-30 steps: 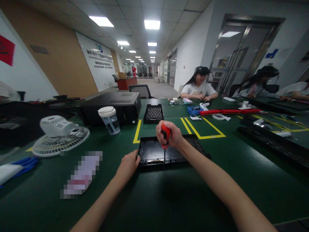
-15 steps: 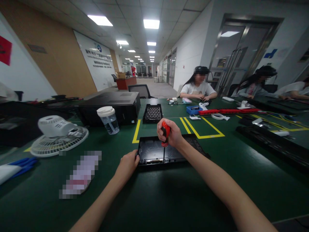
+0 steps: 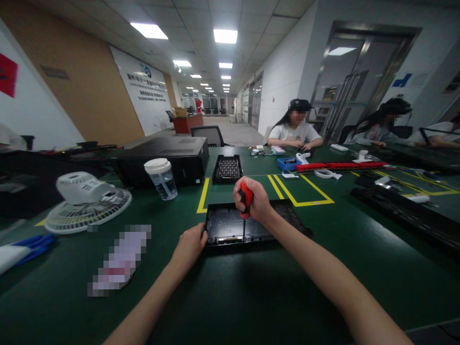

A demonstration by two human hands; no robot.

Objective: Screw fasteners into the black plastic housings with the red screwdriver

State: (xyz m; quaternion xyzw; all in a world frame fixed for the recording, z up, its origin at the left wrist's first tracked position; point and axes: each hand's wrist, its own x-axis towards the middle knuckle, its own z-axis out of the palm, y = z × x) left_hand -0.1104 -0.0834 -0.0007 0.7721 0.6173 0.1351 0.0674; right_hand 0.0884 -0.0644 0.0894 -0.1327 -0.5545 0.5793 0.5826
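Observation:
My right hand (image 3: 253, 197) is wrapped round the red and black handle of a screwdriver (image 3: 246, 200). Its thin shaft points straight down to the near edge of a shallow black plastic panel (image 3: 262, 231), beside a small metallic strip (image 3: 231, 239). The panel lies flat on the green table, its ribbed inner side up. At its left edge my left hand (image 3: 192, 239) grips the rim, fingers closed and partly hidden. Whatever sits under the screwdriver's tip is too small to make out.
Beyond the panel stands a black tray of small pockets (image 3: 227, 168). To the left are a lidded water cup (image 3: 161, 178), a white fan (image 3: 88, 201), a big black case (image 3: 161, 160) and blue-white gloves (image 3: 27, 251). A blue box (image 3: 287, 164) lies to the right; people sit across the table.
Both my hands, the screwdriver and the panel hold nearly the same place. At the far right, a dark frame has been raised near a seated person.

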